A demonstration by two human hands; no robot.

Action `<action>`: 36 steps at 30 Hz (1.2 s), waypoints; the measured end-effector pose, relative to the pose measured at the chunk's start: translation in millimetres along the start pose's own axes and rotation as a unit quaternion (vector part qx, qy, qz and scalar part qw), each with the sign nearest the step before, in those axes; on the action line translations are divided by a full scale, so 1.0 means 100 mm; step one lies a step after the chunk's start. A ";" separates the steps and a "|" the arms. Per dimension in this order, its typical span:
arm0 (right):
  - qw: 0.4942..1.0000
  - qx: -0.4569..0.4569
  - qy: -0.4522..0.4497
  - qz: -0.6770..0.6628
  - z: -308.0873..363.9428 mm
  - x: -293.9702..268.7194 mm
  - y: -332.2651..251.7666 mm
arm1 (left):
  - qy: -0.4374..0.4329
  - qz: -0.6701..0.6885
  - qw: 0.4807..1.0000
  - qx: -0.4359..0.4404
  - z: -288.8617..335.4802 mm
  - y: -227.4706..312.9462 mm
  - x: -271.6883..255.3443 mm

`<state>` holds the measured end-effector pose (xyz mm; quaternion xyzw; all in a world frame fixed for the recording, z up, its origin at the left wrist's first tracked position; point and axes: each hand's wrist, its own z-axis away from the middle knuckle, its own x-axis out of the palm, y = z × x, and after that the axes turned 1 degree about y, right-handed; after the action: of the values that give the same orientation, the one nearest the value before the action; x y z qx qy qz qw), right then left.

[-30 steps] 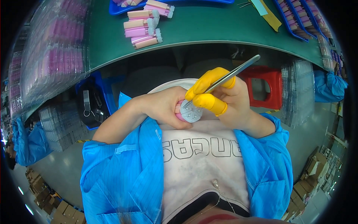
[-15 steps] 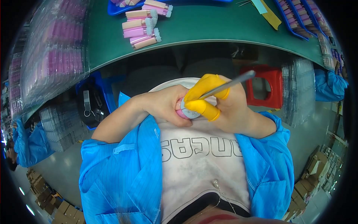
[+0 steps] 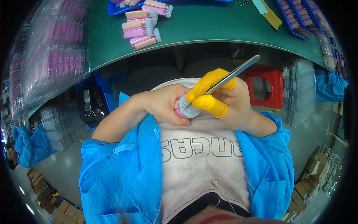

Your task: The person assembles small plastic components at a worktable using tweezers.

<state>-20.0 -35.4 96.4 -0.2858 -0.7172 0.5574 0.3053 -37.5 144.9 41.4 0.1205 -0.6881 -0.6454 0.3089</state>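
My left hand (image 3: 166,103) is wrapped round a small pink-and-peach plastic part with a pale grey, patterned round end (image 3: 188,108), held in front of my chest. Metal tweezers (image 3: 241,70) are pinched in my right hand (image 3: 235,102), whose thumb and fingers wear yellow finger cots. The tweezers' slanted shaft rises to the upper right, and their lower end points at the grey face. Whether the tips touch it I cannot tell. Several similar pink-and-peach parts (image 3: 136,28) with grey ends lie on the green table (image 3: 209,28) ahead.
A blue tray (image 3: 115,10) sits at the table's far side, and more blue trays (image 3: 294,22) of parts stand at right. Stacked clear plastic trays (image 3: 56,56) fill the left. A red stool (image 3: 278,87) and a blue bin (image 3: 102,86) are below the table.
My right hand and the tweezers have tilted and shifted slightly up and right. More of the grey round face now shows. My left hand has kept its hold.
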 end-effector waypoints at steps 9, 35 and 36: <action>0.999 -0.009 0.017 -0.044 0.03 0.01 0.04 | 0.013 0.003 1.000 -0.015 0.00 0.02 0.03; 0.991 -0.027 0.079 -0.109 -0.02 -0.01 0.08 | 0.184 -0.049 0.982 -0.018 0.01 0.23 0.21; 0.974 -0.075 0.143 -0.158 -0.04 0.00 0.10 | 0.184 -0.050 0.981 -0.017 0.01 0.22 0.24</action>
<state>-15.8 -30.9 87.6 -0.2675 -0.7418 0.4000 0.4671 -51.4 134.8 69.6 0.2668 -0.6015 -0.6382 0.3997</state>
